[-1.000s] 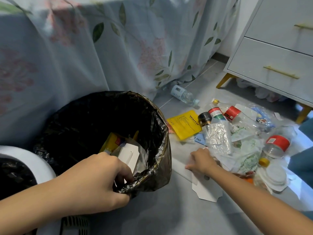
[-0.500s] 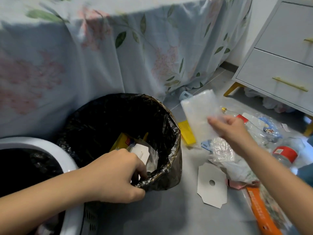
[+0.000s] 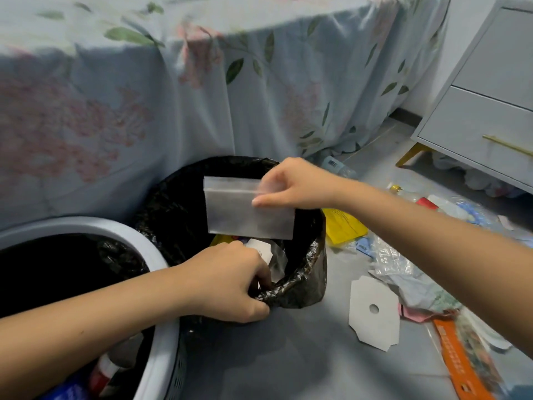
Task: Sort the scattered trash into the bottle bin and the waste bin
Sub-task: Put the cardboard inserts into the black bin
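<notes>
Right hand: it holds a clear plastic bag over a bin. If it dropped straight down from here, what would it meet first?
Probably the trash inside the black-lined waste bin: the right hand holds the clear bag over its opening. Depth is unclear, so its near rim is possible.

A translucent, frosted plastic pouch (image 3: 249,210) hangs over a bin lined with glossy, crinkled black plastic film (image 3: 300,287). Matt white card (image 3: 375,311) lies on the smooth grey floor (image 3: 288,356) beside crumpled clear wrappers (image 3: 393,259); printed cloth (image 3: 173,96) drapes behind.
</notes>
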Motion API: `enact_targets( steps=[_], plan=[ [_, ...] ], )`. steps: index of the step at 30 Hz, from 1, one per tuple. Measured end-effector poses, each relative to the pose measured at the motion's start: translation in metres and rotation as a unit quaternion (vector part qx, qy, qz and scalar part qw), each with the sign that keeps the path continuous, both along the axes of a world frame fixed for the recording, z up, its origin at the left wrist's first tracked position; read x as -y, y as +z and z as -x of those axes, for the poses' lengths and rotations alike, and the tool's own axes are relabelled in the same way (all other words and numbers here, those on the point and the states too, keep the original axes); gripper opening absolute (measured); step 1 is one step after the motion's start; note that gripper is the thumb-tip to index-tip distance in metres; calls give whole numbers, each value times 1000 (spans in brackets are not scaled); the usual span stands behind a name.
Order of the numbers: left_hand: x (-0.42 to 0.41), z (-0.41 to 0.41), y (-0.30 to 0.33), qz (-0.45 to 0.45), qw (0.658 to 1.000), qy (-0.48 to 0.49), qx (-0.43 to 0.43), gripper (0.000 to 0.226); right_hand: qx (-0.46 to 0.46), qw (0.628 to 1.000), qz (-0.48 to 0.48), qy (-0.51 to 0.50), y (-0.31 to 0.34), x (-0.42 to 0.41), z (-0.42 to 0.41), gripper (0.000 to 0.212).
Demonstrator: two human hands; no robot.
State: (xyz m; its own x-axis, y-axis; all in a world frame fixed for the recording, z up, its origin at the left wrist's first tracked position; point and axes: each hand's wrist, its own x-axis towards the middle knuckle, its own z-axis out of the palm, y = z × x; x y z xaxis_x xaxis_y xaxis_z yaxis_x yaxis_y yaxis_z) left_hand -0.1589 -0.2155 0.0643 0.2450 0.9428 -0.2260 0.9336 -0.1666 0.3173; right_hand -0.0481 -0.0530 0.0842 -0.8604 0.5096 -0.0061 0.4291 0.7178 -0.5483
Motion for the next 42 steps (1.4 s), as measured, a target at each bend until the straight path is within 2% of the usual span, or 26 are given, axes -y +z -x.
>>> enact_targets(
  steps=[4,8,10,12,14,16,17,18,20,23,26,28,30,34,36,42],
  plan=[
    [-1,1,-2,6,1000,2,-11,37,67,996,-45,47,-20,8,17,28],
    [-2,2,-3,9,1000,2,-10,35,137,986,-63,68,-35,11,24,27],
    [-1,2,-3,8,1000,-2,-6,36,150,984,-73,69,-31,10,22,38],
    [-1,1,-2,9,1000,-1,-4,36,86,992,-86,36,-18,4,15,41],
    [-1,1,-1,12,1000,4,2,33,-63,992,-99,-52,-3,-10,-3,32],
    [0,0,-1,16,1000,8,11,31,-203,955,-134,-167,-3,-27,-34,20],
    [1,0,0,16,1000,8,14,30,-220,938,-157,-217,-12,-34,-52,17],
    [1,0,0,16,1000,8,16,30,-196,931,-173,-254,-26,-39,-70,15],
    [0,0,-1,17,1000,10,19,30,-41,950,-154,-270,-68,-40,-107,17],
    [0,0,-1,21,999,15,25,31,200,962,-29,-183,-133,-25,-158,36],
    [0,-1,0,23,999,15,24,30,319,940,19,-122,-167,-3,-186,61],
    [0,-1,0,24,999,13,24,29,356,927,26,-112,-175,3,-192,84],
    [0,-1,0,28,999,15,28,31,398,912,-8,-93,-176,3,-191,94],
    [0,-1,0,30,999,14,30,34,436,892,-115,-34,-187,-2,-187,88],
    [0,-1,0,31,999,15,30,32,440,887,-139,-16,-191,-3,-187,84],
    [0,-2,0,29,999,16,30,30,462,878,-124,-9,-189,1,-186,75]
  ],
)
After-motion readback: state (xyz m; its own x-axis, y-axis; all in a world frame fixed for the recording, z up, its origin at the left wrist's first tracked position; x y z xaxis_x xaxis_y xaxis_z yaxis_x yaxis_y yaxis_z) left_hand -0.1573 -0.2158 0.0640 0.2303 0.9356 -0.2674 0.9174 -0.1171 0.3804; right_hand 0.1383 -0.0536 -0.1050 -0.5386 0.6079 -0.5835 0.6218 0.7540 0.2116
